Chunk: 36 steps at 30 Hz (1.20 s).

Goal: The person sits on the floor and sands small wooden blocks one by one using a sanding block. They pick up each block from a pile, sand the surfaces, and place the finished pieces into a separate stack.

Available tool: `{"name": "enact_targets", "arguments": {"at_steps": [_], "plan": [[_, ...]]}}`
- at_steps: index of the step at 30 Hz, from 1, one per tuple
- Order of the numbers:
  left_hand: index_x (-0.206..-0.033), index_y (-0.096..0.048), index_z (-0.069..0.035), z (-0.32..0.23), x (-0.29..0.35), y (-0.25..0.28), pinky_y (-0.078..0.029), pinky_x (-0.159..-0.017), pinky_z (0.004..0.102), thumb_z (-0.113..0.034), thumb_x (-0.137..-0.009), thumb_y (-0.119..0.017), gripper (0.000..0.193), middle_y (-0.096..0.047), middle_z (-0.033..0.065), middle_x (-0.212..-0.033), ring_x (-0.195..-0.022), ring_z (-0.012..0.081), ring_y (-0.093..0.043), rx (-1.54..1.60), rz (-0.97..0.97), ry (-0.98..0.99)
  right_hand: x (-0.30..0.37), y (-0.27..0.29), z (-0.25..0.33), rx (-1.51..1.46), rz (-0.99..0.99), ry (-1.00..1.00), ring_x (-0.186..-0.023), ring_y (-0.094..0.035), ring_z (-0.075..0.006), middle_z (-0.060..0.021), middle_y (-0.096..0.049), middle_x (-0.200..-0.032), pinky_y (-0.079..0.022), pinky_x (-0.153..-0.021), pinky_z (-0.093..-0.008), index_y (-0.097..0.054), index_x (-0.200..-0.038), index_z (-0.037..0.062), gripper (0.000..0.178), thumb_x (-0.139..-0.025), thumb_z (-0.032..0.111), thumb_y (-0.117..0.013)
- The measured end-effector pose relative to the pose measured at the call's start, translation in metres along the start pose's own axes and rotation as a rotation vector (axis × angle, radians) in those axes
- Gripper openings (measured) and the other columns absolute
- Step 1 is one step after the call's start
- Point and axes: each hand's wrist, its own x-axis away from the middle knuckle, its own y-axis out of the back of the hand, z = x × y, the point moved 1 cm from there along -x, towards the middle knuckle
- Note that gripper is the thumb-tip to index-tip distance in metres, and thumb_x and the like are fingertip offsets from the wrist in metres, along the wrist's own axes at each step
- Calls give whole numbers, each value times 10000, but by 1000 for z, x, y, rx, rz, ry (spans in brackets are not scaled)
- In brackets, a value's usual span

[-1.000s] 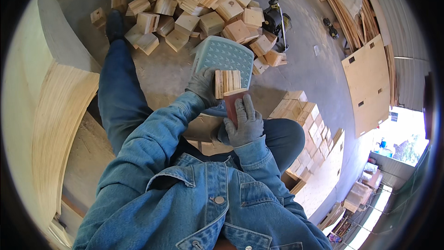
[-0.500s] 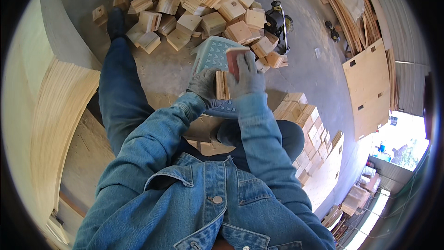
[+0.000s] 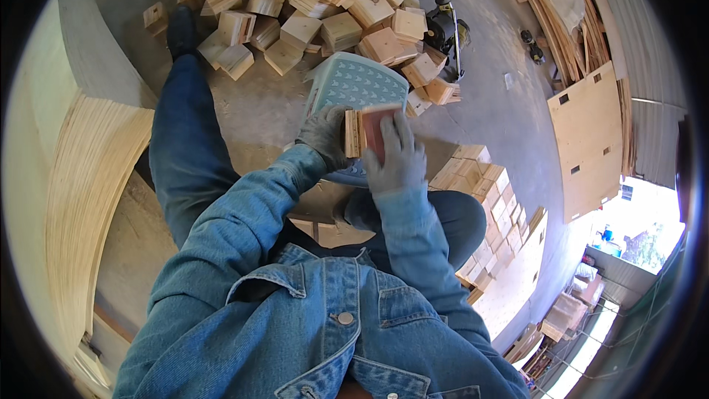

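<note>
In a grey glove, my left hand (image 3: 323,136) is closed on a plywood block (image 3: 353,135), its layered edge facing up. My right hand (image 3: 399,157), also gloved, grips a reddish-brown sanding block (image 3: 374,130) with its fingers over the far side. The sanding block lies against the right side of the plywood block. Both are held above a pale teal plastic stool (image 3: 360,77) with a patterned top, which stands between my legs. My fingers under the plywood block are partly hidden.
Beyond the stool lies a heap of plywood blocks (image 3: 341,32), with a black power tool (image 3: 445,33) at its right. Neatly stacked blocks (image 3: 480,185) stand right of my knee. A tall plywood stack (image 3: 96,177) rises at left; boards (image 3: 591,140) lean at the far right.
My right hand has drawn the sanding block toward me along the side of the plywood block. My left hand keeps its grip in nearly the same place.
</note>
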Motion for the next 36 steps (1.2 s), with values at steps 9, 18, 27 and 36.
{"name": "enact_targets", "arguments": {"at_steps": [9, 18, 27, 36], "plan": [[-1294, -569, -107, 16, -7, -21, -553, -958, 481, -316, -617, -979, 819, -643, 164, -1172, -1091, 393, -650, -16, -170, -107, -74, -19, -18, -32, 35, -79, -1289, -595, -470, -170, -457, -1640, -487, -1099, -542, -559, -1511, 92, 693, -902, 368, -744], [-1352, -542, -112, -5, -3, 3, -487, -1082, 484, -373, -606, -939, 885, -591, 167, -1257, -1217, 392, -574, -23, -4, -46, 70, 15, 4, -101, 27, -12, -1239, -620, -455, -228, -508, -1576, -503, -1037, -566, -600, -1460, 55, 692, -851, 328, -784], [-1376, -541, -130, -14, -3, 10, -485, -1117, 448, -388, -718, -878, 783, -594, 151, -1311, -1275, 356, -566, -81, 59, 35, -34, -4, -6, -68, -2, -80, -1323, -589, -455, -197, -515, -1586, -481, -1122, -520, -615, -1459, 70, 672, -852, 288, -805], [-1334, -536, -107, 0, -4, -4, -530, -1006, 483, -380, -620, -962, 875, -605, 173, -1215, -1131, 399, -614, -56, -93, -69, -32, -21, -25, -87, -83, -36, -1248, -613, -486, -161, -489, -1611, -506, -1079, -542, -566, -1519, 118, 727, -869, 352, -793]]}}
